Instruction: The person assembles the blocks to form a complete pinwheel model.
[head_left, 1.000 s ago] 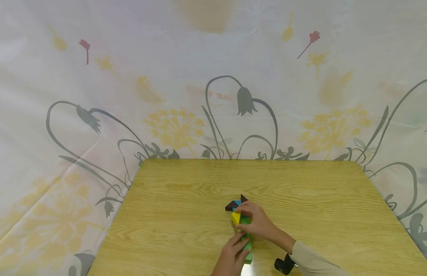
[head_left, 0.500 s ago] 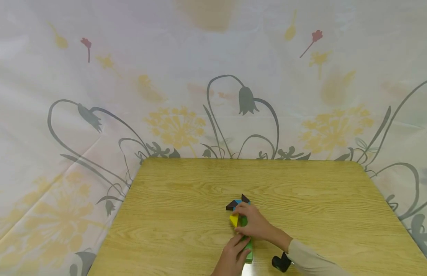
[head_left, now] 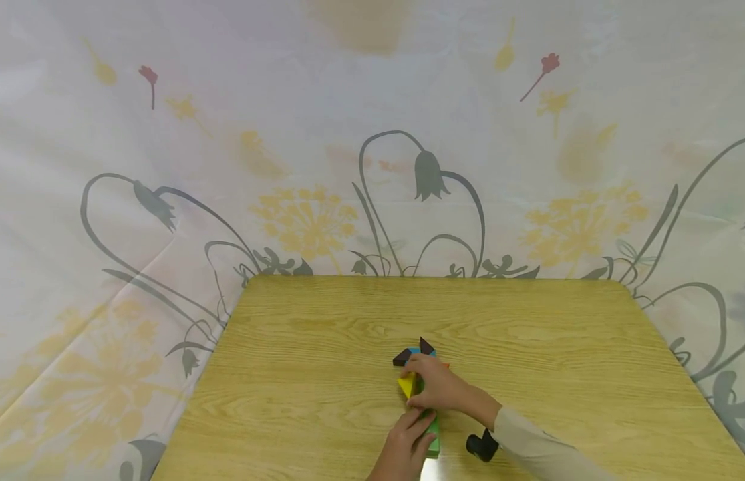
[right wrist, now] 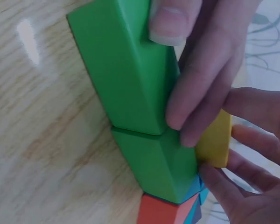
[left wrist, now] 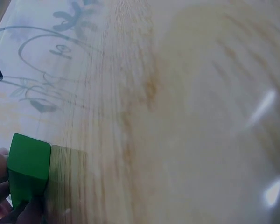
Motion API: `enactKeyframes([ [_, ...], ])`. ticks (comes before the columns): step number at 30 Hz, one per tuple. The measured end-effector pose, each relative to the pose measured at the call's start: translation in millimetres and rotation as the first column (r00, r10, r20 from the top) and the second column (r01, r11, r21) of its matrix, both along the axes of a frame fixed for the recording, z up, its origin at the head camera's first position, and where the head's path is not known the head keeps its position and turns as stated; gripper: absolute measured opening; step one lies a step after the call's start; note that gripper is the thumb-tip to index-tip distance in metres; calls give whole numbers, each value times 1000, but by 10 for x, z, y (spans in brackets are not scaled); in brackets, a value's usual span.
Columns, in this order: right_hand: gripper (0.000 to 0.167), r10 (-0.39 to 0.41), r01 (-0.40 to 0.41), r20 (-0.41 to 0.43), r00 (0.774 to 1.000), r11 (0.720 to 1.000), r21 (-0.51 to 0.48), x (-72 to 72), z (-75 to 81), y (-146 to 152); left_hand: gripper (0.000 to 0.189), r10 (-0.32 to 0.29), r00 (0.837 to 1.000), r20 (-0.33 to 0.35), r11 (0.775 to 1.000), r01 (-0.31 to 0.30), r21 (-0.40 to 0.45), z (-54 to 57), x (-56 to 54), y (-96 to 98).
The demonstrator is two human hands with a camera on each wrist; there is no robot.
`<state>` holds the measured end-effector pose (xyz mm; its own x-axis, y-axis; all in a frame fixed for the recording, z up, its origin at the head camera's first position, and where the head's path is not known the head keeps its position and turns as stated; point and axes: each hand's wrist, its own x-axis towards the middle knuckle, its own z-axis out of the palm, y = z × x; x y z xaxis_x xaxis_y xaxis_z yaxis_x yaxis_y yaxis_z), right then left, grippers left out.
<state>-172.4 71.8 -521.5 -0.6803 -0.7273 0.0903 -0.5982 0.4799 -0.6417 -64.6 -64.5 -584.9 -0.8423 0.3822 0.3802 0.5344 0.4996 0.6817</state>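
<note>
My right hand [head_left: 438, 385] pinches a yellow block [head_left: 405, 385] between thumb and fingers, at the left side of a row of blocks. In the right wrist view that yellow block [right wrist: 215, 140] stands against a green block [right wrist: 154, 163] with slanted sides. A longer green block [right wrist: 121, 65] joins it end to end. My left hand [head_left: 401, 444] lies over this longer block, its thumb and fingertips pressing on the upper face. The left wrist view shows the green block's end [left wrist: 29, 158] with fingers beside it. Part of the row is hidden under my right hand.
Beyond my right hand lie two dark triangular blocks [head_left: 402, 357] with a blue block [head_left: 415, 350] between them. A red block [right wrist: 156, 210] adjoins the green ones. The wooden table [head_left: 288, 401] meets a flower-patterned curtain [head_left: 312, 133]. A black device [head_left: 482, 446] sits by my right wrist.
My right hand has shifted slightly left and toward me with the yellow block, widening its offset from the row. A bit of red block now shows right of that hand. My left hand stays put.
</note>
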Motion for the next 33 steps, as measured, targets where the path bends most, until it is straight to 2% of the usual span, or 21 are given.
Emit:
enactKeyframes([
  [6,36,48,-51,56,997,997,52,-55,23,-61,35,-14,998,-57,999,16,28,-3,-3,-3],
  [15,35,72,-78,70,995,994,78,-48,89,-132,37,-27,1000,8,999,26,26,-21,1,-21],
  [27,23,91,-96,47,995,989,110,-63,123,-181,35,-38,999,-23,998,39,39,-6,4,-16],
  [33,17,58,-58,-9,998,997,47,-65,128,-177,34,-28,997,-77,998,32,45,-9,-9,-8],
])
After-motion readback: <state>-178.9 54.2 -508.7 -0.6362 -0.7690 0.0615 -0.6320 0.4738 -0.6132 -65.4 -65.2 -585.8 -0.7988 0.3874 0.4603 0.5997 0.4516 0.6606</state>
